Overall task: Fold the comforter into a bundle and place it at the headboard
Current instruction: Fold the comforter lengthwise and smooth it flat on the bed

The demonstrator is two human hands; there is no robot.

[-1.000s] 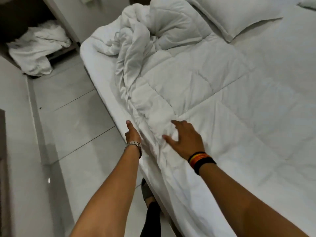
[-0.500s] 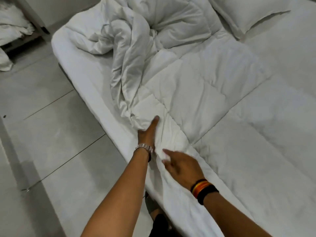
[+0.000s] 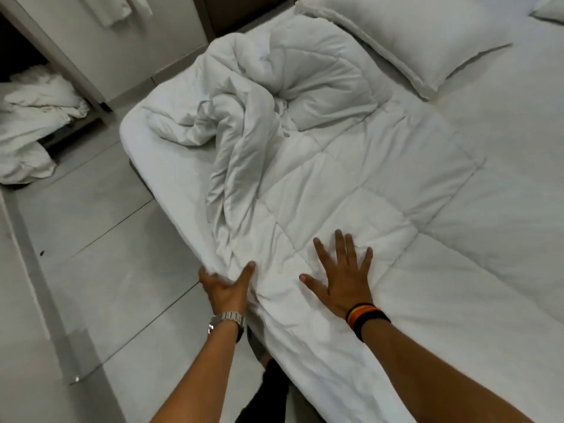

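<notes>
A white quilted comforter (image 3: 351, 178) lies over the bed, flat in the middle and crumpled into a heap (image 3: 268, 96) toward the head end. My left hand (image 3: 227, 290), with a metal watch at the wrist, grips the comforter's near edge at the side of the mattress, thumb on top and fingers under the fabric. My right hand (image 3: 341, 277), with dark and orange wristbands, rests flat on the comforter with fingers spread, just right of the left hand.
A white pillow (image 3: 406, 41) lies at the head end, right of the heap. The bare mattress sheet (image 3: 164, 154) shows along the left side. Grey tiled floor (image 3: 91, 254) lies to the left. A pile of white linen (image 3: 30, 126) sits in a low shelf at far left.
My left hand has dropped back to the bed's edge and closed on the comforter's edge. My right hand has opened and pressed flat onto the comforter. The view has pulled back.
</notes>
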